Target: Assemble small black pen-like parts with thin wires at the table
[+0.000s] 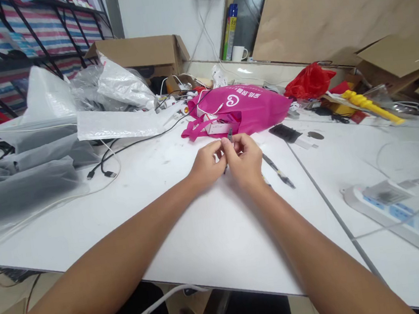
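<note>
My left hand (209, 163) and my right hand (243, 157) meet over the middle of the white table (219, 237), fingers pinched together. Between them is a small, thin, dark grey piece (230, 134). Its tip sticks out above the right fingers, and a dark end shows below. The fingers cover most of it, so its exact kind is hidden. Just right of my right hand lies a dark pen-like stick (279, 171) with a clear section. Part of another thin item (266, 181) shows beside my right wrist.
Behind my hands lies a pink bag (260, 107) with small boxes in its opening. Black cables (108, 164) and grey plastic bags (23, 169) spread to the left. At right are a power strip (404, 224), a yellow twisted object (369, 104) and a red plastic bag (309, 82).
</note>
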### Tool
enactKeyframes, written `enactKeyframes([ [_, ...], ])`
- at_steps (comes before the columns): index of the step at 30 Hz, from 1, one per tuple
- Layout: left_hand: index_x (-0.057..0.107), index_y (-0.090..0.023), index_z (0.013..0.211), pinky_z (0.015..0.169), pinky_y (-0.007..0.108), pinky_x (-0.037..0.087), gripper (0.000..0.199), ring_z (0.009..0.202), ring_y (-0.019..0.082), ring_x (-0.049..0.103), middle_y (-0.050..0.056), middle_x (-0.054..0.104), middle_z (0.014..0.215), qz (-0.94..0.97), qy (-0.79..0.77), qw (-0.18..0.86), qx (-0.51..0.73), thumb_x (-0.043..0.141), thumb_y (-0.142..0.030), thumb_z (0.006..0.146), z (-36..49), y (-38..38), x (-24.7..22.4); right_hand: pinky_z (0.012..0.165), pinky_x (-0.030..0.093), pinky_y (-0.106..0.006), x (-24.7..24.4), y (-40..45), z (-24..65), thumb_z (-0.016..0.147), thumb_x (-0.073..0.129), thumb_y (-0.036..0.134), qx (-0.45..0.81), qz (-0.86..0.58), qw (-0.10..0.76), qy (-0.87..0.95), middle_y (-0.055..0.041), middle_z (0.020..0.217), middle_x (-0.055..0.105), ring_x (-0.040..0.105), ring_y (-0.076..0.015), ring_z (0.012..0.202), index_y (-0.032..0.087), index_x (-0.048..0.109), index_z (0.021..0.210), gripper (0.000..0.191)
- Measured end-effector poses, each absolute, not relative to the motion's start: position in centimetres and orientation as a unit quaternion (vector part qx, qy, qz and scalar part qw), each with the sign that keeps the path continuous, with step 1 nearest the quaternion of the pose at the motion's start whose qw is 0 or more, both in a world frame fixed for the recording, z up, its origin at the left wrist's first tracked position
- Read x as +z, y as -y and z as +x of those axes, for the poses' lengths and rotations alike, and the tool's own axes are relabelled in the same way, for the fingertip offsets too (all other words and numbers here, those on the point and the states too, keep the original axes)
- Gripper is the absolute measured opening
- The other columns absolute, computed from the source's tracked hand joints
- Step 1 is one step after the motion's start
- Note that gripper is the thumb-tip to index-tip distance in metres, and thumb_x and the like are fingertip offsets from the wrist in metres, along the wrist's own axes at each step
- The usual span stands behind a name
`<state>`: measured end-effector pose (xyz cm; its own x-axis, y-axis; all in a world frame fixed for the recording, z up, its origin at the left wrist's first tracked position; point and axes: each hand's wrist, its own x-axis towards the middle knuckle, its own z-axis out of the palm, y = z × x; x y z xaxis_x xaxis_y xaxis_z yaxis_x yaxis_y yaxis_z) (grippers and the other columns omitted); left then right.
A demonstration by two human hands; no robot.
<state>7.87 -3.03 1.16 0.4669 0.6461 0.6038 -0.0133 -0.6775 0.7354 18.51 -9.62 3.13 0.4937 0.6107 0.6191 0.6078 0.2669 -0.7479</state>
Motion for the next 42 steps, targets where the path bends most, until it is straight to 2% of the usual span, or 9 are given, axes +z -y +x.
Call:
enactKeyframes([
  [7,0.062,-0.019,0.084,0.059,0.027,0.04,0.013,0.071,0.013,0.056,0.002,0.064,0.078,0.787,-0.194,0.341,0.476,0.057,-0.021,0.096,7.87,3.13,1.28,0.069,0.039,-0.031,3.13,9.64,18.45,0.092,0.069,0.042,0.013,-0.616,0.619,0.487,0.0045,0.071,0.049,0.046,-0.014,0.068,0.023,0.057,0.078,0.027],
  [12,0.056,-0.02,0.077,0.06,0.028,0.039,0.018,0.069,0.013,0.053,0.001,0.059,0.074,0.788,-0.184,0.331,0.486,0.057,-0.019,0.095,7.76,3.38,1.76,0.068,0.038,-0.031,3.08,9.61,18.51,0.093,0.066,0.046,0.019,-0.61,0.626,0.484,0.0047,0.07,0.048,0.046,-0.0137,0.067,0.023,0.054,0.078,0.03],
  [25,0.059,-0.02,0.079,0.062,0.029,0.039,0.018,0.071,0.014,0.053,0.002,0.061,0.077,0.791,-0.188,0.311,0.493,0.055,-0.016,0.096,7.65,3.26,1.78,0.071,0.041,-0.032,2.89,9.57,18.44,0.095,0.062,0.045,-0.003,-0.612,0.607,0.507,0.0018,0.077,0.053,0.05,-0.0154,0.072,0.023,0.057,0.085,0.025],
  [32,0.058,-0.02,0.08,0.065,0.03,0.042,0.019,0.074,0.015,0.054,0.002,0.061,0.08,0.789,-0.183,0.305,0.501,0.052,-0.017,0.098,7.63,3.25,1.76,0.074,0.048,-0.033,2.7,9.53,18.35,0.096,0.061,0.042,-0.022,-0.601,0.609,0.518,-0.0034,0.09,0.063,0.058,-0.0178,0.082,0.023,0.064,0.093,0.019],
  [38,0.056,-0.02,0.079,0.063,0.029,0.042,0.018,0.073,0.014,0.053,0.002,0.061,0.08,0.795,-0.183,0.307,0.49,0.053,-0.017,0.097,7.6,3.19,1.74,0.074,0.048,-0.033,2.75,9.55,18.3,0.095,0.062,0.039,-0.025,-0.598,0.616,0.512,-0.0031,0.089,0.063,0.059,-0.0181,0.082,0.022,0.061,0.087,0.019],
  [42,0.061,-0.02,0.086,0.064,0.029,0.043,0.011,0.074,0.014,0.054,0.002,0.063,0.082,0.797,-0.181,0.302,0.491,0.057,-0.018,0.095,7.61,2.98,1.52,0.074,0.047,-0.032,2.72,9.59,18.34,0.097,0.061,0.04,-0.013,-0.6,0.621,0.504,-0.0033,0.09,0.063,0.059,-0.0184,0.084,0.022,0.06,0.09,0.019],
])
